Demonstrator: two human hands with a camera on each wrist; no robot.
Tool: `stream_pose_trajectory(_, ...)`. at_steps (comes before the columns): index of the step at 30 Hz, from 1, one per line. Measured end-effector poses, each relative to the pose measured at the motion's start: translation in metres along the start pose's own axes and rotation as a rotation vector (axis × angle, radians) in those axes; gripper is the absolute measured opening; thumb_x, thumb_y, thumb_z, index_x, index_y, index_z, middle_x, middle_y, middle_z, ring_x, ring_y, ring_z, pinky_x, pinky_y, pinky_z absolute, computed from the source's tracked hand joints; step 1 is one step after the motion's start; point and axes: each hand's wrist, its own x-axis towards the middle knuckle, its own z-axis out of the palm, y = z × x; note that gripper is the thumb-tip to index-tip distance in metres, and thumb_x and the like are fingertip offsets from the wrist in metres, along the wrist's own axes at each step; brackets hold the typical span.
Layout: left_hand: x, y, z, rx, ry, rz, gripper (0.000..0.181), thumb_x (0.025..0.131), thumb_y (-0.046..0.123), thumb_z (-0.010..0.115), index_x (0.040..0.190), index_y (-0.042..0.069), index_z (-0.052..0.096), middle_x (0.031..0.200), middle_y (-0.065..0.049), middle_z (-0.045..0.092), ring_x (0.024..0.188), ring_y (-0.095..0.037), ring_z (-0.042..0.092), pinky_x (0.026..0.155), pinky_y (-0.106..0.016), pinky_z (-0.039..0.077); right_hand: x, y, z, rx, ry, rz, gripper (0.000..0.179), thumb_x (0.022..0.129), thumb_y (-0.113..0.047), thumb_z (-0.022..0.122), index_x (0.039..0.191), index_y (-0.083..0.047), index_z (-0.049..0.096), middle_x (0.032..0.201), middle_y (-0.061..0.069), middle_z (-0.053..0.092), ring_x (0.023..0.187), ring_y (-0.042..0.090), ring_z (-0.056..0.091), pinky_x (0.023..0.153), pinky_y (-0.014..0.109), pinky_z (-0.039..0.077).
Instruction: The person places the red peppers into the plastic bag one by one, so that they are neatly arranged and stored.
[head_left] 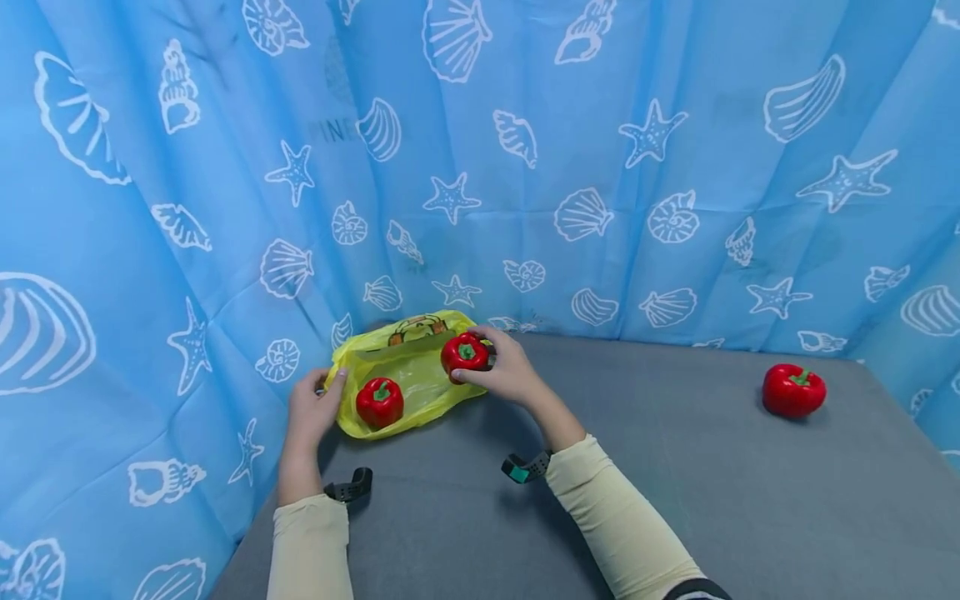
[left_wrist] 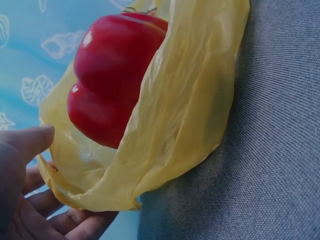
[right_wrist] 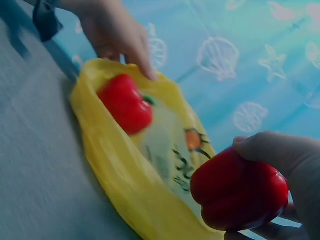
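Work in hand observed from beside the table. One glossy red bell pepper with a green stem (head_left: 379, 405) sits inside a crinkled yellow plastic bag (head_left: 441, 407), toward its left end; I count that one as done. The bag lies on the grey cloth-covered table (head_left: 675, 475), its mouth spread wide, close to the blue curtain printed with white shells and starfish (head_left: 517, 192).

A second shiny red pepper (head_left: 460, 354) is at the bag's right end, over the opening, grasped between the thumb and fingers of the right hand (head_left: 510, 367). It has not been released; whether it touches the plastic I cannot tell. I enter it as in progress.

The left hand (head_left: 316, 407) pinches the bag's left edge, thumb and fingers on opposite sides of the rim, apparently to keep the mouth spread.

Outstanding: a third red pepper, green-stemmed (head_left: 789, 392), rests on the table at the far right, well apart from the bag and touched by neither hand. In my judgement, roughly a third is complete.
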Motion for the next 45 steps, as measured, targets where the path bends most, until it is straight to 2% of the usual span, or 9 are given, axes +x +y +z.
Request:
stream_pose_trajectory(6,-0.001,0.001,0.0,0.009,0.006,0.004,0.064,0.109,0.05,0.052,0.145,-0.003,0.057,0.146,-0.026,0.057,0.138,-0.041,0.052,0.115,-0.058,0.046,0.013,-0.003,0.025,-0.017,-0.106,-0.077,0.075,0.088,-0.032,0.088,0.151,-0.011,0.053,0.147,0.008,0.059,0.125,0.028,0.065,0.092,0.04,0.063)
stream_pose_trajectory(10,0.0,0.002,0.0,-0.002,0.012,0.012,0.061,0.109,0.049,0.053,0.142,-0.002,0.059,0.144,-0.026,0.058,0.135,-0.041,0.054,0.113,-0.057,0.048,0.018,-0.004,0.037,-0.016,-0.151,-0.09,0.076,0.088,-0.031,0.088,0.151,-0.009,0.052,0.146,0.009,0.059,0.126,0.027,0.063,0.095,0.041,0.062)
stream_pose_trajectory(16,0.0,0.003,-0.001,0.005,0.014,0.015,0.061,0.11,0.049,0.052,0.142,-0.003,0.059,0.143,-0.026,0.059,0.133,-0.041,0.056,0.112,-0.057,0.049,0.024,-0.008,0.05,-0.074,-0.194,-0.095,0.077,0.088,-0.033,0.087,0.152,-0.008,0.052,0.145,0.008,0.06,0.129,0.025,0.06,0.097,0.04,0.061)
stream_pose_trajectory(24,-0.001,0.002,-0.001,0.011,-0.001,-0.012,0.063,0.109,0.052,0.051,0.144,-0.001,0.059,0.145,-0.026,0.057,0.133,-0.04,0.055,0.113,-0.057,0.049,0.025,-0.008,0.06,-0.139,-0.216,-0.089,0.078,0.088,-0.033,0.088,0.152,-0.007,0.051,0.144,0.01,0.06,0.131,0.026,0.059,0.1,0.041,0.06)
stream_pose_trajectory(35,-0.001,0.002,0.0,0.011,-0.013,-0.03,0.064,0.109,0.053,0.051,0.145,0.001,0.058,0.145,-0.024,0.057,0.132,-0.04,0.057,0.111,-0.056,0.05,0.02,-0.003,0.065,-0.159,-0.236,-0.087,0.076,0.088,-0.031,0.088,0.15,-0.005,0.053,0.145,0.011,0.06,0.134,0.027,0.057,0.106,0.044,0.057)
stream_pose_trajectory(45,-0.001,0.0,-0.001,0.019,-0.006,-0.038,0.063,0.109,0.053,0.052,0.143,0.001,0.059,0.144,-0.025,0.057,0.132,-0.041,0.056,0.11,-0.056,0.05,0.017,-0.002,0.068,-0.172,-0.263,-0.086,0.077,0.091,-0.033,0.085,0.153,-0.003,0.05,0.145,0.011,0.059,0.134,0.027,0.057,0.107,0.044,0.056)
